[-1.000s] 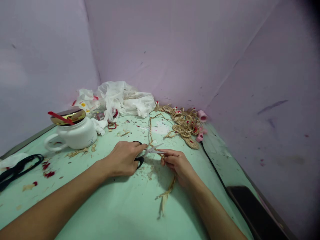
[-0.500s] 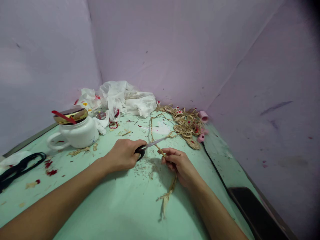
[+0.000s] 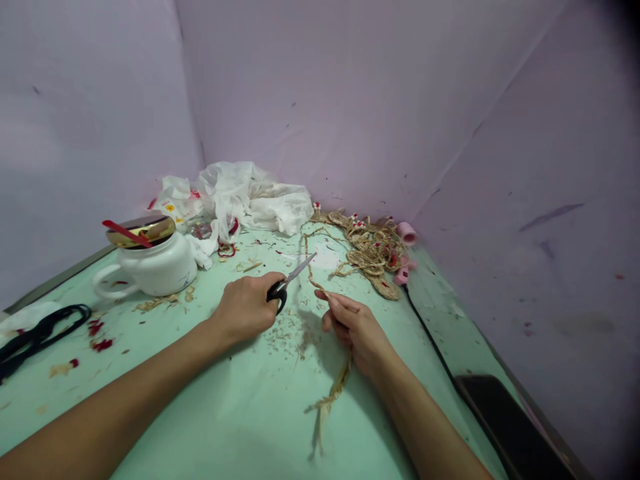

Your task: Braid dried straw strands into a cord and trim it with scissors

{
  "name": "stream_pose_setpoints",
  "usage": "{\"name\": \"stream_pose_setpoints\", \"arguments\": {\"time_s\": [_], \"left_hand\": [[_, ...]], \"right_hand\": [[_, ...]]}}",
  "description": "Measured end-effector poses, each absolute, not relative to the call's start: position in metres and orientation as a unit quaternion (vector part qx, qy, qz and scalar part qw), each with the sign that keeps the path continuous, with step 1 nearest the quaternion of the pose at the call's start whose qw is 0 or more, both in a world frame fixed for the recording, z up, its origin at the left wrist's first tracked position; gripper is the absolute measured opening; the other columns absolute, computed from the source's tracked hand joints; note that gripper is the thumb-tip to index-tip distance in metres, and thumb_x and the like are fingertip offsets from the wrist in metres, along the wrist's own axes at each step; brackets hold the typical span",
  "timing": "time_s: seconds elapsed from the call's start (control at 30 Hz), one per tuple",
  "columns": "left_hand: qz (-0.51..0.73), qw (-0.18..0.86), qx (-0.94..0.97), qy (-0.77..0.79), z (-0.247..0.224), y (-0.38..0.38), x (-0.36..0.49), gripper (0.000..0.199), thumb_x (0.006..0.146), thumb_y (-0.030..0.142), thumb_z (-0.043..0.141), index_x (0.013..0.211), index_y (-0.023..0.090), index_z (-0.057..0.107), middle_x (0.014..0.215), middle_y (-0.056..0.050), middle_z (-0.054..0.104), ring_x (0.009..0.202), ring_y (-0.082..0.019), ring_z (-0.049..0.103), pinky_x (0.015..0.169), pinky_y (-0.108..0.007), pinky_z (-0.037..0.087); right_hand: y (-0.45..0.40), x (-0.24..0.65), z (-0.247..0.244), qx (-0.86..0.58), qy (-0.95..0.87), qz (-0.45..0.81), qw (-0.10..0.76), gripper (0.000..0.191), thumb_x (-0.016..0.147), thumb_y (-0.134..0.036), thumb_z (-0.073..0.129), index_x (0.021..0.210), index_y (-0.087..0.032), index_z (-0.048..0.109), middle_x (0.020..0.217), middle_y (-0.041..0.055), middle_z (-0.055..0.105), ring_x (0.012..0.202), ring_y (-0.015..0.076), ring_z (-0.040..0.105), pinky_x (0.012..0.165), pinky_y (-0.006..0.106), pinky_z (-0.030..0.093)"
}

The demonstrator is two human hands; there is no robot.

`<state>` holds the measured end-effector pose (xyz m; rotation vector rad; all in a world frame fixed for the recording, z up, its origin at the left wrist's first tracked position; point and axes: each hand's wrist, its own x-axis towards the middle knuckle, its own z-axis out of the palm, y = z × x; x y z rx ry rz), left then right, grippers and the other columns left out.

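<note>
My left hand [image 3: 250, 305] is closed round the black handles of a pair of scissors [image 3: 299, 269], whose blades point away and to the right. Pinched between the fingers of my right hand [image 3: 357, 332] is a thin braided straw cord [image 3: 311, 275]. One stretch of the cord runs from my fingertips back toward the far side of the table, passing close by the scissor tips. Its frayed tail [image 3: 327, 403] hangs below my palm. Beyond my right hand lies a heap of braided straw pieces [image 3: 375, 257] with red and white bits on them.
At left stands a white mug [image 3: 163, 267] with a gold lid and a red stick on top. Crumpled white plastic bags [image 3: 255, 197] lie against the wall. A black cord bundle [image 3: 43, 337], a pink spool [image 3: 407, 233], a cable [image 3: 430, 333] and a dark phone [image 3: 510, 420] surround the green table [image 3: 240, 420].
The scissors have drawn back slightly to the left, and their blades now point more steeply away. My right hand has shifted slightly, with the cord's loose tail swinging a little lower.
</note>
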<state>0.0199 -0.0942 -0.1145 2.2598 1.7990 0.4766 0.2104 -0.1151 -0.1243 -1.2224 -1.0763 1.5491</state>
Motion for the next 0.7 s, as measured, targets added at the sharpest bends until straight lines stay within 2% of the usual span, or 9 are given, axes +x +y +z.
{"name": "stream_pose_setpoints", "arguments": {"time_s": [0.07,0.17,0.23,0.37,0.5,0.7], "left_hand": [[0.164,0.101,0.764,0.615,-0.1152,-0.0943,0.0204,0.03,0.071,0.029,0.042,0.099,0.032,0.053,0.078,0.004,0.063,0.07,-0.017,0.056,0.055,-0.024,0.031],[0.169,0.093,0.771,0.607,-0.114,-0.0962,0.022,0.031,0.07,0.029,0.043,0.1,0.033,0.053,0.079,0.005,0.063,0.071,-0.016,0.056,0.056,-0.024,0.032],[0.17,0.089,0.782,0.593,-0.1117,-0.0981,0.0227,0.033,0.069,0.028,0.044,0.101,0.032,0.052,0.081,0.004,0.063,0.073,-0.016,0.057,0.058,-0.024,0.033],[0.153,0.083,0.819,0.546,-0.1077,-0.1012,0.0226,0.037,0.068,0.025,0.044,0.104,0.032,0.051,0.085,0.004,0.063,0.077,-0.015,0.057,0.062,-0.023,0.035],[0.104,0.048,0.863,0.493,-0.1096,-0.1027,0.0236,0.046,0.066,0.023,0.046,0.111,0.03,0.046,0.095,0.0,0.06,0.086,-0.018,0.055,0.068,-0.026,0.037],[0.072,0.017,0.877,0.475,-0.1158,-0.1028,0.0246,0.052,0.067,0.023,0.044,0.119,0.025,0.039,0.094,-0.004,0.058,0.086,-0.021,0.054,0.068,-0.029,0.039]], "right_hand": [[-0.1155,0.2097,-0.126,-0.487,-0.434,0.626,0.427,0.043,0.069,-0.036,0.055,0.103,-0.011,0.059,0.049,-0.0005,0.054,0.036,0.0034,0.022,0.038,0.021,0.009],[-0.1151,0.208,-0.1293,-0.481,-0.427,0.631,0.434,0.038,0.066,-0.03,0.057,0.099,-0.011,0.06,0.066,0.0039,0.061,0.039,0.0038,0.032,0.038,0.02,0.016],[-0.1146,0.207,-0.1307,-0.488,-0.426,0.616,0.448,0.035,0.064,-0.027,0.058,0.095,-0.012,0.062,0.074,0.0042,0.061,0.04,0.0027,0.03,0.038,0.019,0.016],[-0.1137,0.2067,-0.1299,-0.499,-0.438,0.585,0.465,0.032,0.065,-0.03,0.059,0.089,-0.01,0.064,0.065,0.0013,0.056,0.04,0.0016,0.023,0.038,0.019,0.012],[-0.1142,0.2074,-0.1288,-0.48,-0.421,0.62,0.456,0.03,0.066,-0.03,0.058,0.089,-0.011,0.062,0.056,-0.0022,0.051,0.037,0.0014,0.019,0.036,0.019,0.009],[-0.1167,0.2046,-0.1299,-0.449,-0.417,0.66,0.434,0.024,0.067,-0.029,0.057,0.083,-0.012,0.061,0.056,-0.004,0.048,0.035,0.0005,0.017,0.036,0.019,0.007]]}}
